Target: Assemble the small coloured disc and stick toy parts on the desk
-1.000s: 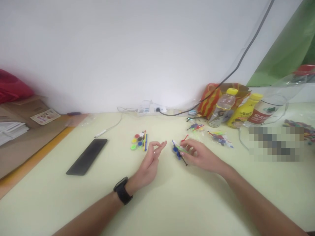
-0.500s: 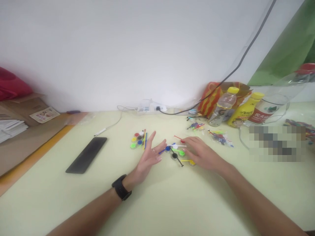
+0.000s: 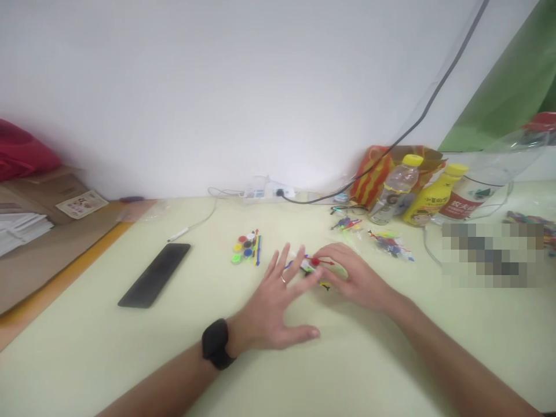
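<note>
My right hand (image 3: 360, 277) pinches a red disc with an arrow-tipped stick (image 3: 315, 262) between thumb and fingertips. Beneath it lies a small cluster of similar pieces, among them a white disc (image 3: 306, 264) and a yellow stick (image 3: 325, 285), partly covered by both hands. My left hand (image 3: 271, 310) is spread palm down in front of the cluster, a ring on one finger and a black watch (image 3: 217, 344) at the wrist. It grips nothing. Left of the cluster, several coloured discs (image 3: 247, 244) sit in rows beside upright-lying arrow sticks (image 3: 258, 249).
A black phone (image 3: 155, 275) lies at left. Small bags of coloured parts (image 3: 391, 244) rest to the right, before a clear bottle (image 3: 395, 191) and a yellow bottle (image 3: 436, 197). A power strip (image 3: 267, 191) stands against the wall. Cardboard (image 3: 43, 246) covers the left edge.
My left hand has turned palm down and shifted right, over part of the cluster. My right hand has moved slightly left, bringing the red arrow piece above the other pieces.
</note>
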Available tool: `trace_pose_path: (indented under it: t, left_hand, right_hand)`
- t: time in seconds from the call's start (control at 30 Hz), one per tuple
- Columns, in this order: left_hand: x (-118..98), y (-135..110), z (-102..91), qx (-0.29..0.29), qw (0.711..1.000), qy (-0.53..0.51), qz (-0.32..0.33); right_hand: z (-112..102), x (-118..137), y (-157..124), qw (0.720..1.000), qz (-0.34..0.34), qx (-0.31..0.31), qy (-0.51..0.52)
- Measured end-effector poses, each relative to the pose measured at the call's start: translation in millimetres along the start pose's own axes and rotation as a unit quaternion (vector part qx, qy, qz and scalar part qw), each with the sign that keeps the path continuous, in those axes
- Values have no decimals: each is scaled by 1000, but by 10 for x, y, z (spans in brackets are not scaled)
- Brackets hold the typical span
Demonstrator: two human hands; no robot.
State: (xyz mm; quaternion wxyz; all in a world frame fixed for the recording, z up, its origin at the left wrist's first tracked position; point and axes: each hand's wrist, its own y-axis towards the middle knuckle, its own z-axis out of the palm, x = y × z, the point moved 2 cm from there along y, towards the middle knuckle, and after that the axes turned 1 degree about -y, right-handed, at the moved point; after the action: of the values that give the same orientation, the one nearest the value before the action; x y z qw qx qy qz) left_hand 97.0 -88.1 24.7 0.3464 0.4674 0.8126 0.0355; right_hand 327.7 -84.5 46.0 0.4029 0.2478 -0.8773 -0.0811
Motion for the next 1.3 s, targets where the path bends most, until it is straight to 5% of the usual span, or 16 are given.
trace_pose_path:
  t: [0.13,0.4,0.7,0.97,1.3]
  left_hand:
    - [-130,22,77,15,988,137,75]
    - [-255,13,175,-11,981,194,26]
    - [-342,17,218,-66,967,248,5]
    - [-340,0,267,-52,963,265,2]
    - [-353,16,284,-39,962,271,-13]
  right_hand:
    - [71,127,-5,985,55,40,161]
    - [312,209,-63,925,73,103,358]
    - [304,259,-46,899,179,116,382]
    - [332,316,-64,932,142,102,318]
    - [471,344,-81,909,177,86,368]
